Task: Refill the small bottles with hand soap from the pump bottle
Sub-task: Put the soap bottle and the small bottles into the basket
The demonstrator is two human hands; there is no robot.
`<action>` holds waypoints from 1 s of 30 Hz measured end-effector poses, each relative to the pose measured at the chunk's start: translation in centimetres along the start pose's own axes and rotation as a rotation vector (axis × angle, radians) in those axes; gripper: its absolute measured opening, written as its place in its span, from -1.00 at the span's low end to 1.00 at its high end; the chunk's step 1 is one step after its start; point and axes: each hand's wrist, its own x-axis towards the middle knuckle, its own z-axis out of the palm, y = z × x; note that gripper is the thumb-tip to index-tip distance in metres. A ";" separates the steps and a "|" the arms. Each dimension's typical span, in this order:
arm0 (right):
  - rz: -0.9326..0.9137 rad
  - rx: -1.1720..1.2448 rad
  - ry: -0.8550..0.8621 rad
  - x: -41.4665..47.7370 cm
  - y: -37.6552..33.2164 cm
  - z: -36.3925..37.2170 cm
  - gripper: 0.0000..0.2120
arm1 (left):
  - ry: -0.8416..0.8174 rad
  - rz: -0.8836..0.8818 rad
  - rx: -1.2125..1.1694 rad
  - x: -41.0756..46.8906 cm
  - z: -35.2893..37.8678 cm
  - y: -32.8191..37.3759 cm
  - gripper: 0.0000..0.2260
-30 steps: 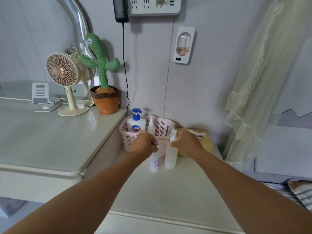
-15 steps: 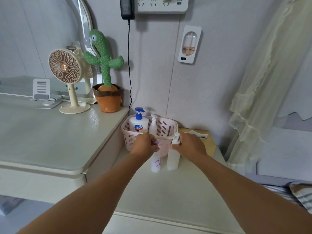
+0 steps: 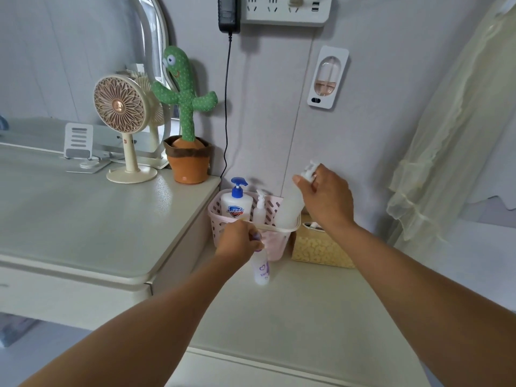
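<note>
Newly raised frosted bottle (image 3: pixel 290 209) hangs tilted beneath grip of right hand (image 3: pixel 328 203)

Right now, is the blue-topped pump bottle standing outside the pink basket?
No, the pump bottle stands inside the pink basket.

A plush cactus (image 3: pixel 184 101) in an orange pot stands at the far right corner of the desktop (image 3: pixel 83 219). A beige fan (image 3: pixel 118 104) is just left of it, a white phone stand (image 3: pixel 78 141) further left, and an arched mirror (image 3: pixel 152 37) behind. At the lower cabinet top's (image 3: pixel 293 317) back edge, a pink slotted basket (image 3: pixel 216 222) sits beside a yellow-patterned tissue box (image 3: pixel 315 248). On the wall, a power strip (image 3: pixel 287 8) holds a black adapter (image 3: pixel 229 12). A sheer curtain (image 3: pixel 458 135) hangs at right.
</note>
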 end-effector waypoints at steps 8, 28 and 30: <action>0.087 0.052 -0.099 0.9 2.0 2.5 -0.68 | -0.004 0.013 -0.022 -0.3 -1.0 -0.3 -0.89; 0.146 0.059 -0.291 2.2 2.9 4.3 -0.81 | 0.344 0.076 -0.172 5.6 -4.5 2.1 -0.90; 0.169 0.053 -0.334 2.4 3.4 4.7 -0.79 | 0.331 0.059 -0.140 5.8 -3.8 1.5 -0.89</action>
